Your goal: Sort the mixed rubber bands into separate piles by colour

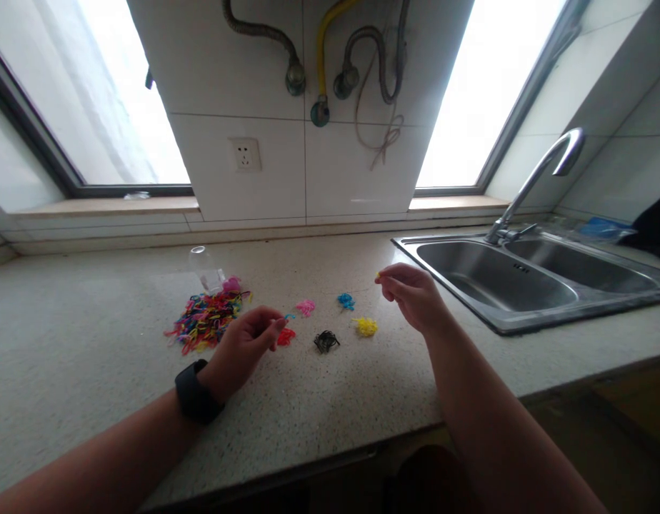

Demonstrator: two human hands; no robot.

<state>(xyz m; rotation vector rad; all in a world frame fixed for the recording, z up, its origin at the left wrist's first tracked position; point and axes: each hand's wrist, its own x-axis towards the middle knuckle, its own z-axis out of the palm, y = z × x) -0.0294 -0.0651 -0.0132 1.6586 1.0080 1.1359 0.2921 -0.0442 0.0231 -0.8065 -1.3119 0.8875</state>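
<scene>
My left hand (249, 339) is closed in a pinch on a small blue rubber band (290, 316), just above the red rubber bands (286, 337). To its left lies a mixed pile of coloured rubber bands (206, 321). My right hand (410, 291), raised at the sink's near side, pinches a tiny yellow rubber band (378, 275), mostly hidden by the fingertips. Between the hands are small single-colour heaps: pink bands (306, 308), blue bands (346, 302), black bands (326, 342) and yellow bands (366, 327).
A clear plastic cup (201, 267) stands behind the mixed pile. On the right, a double steel sink (501, 325) with a tall faucet (544, 168) is set into the speckled countertop (319, 400). Pipes and a socket (246, 154) are on the tiled wall.
</scene>
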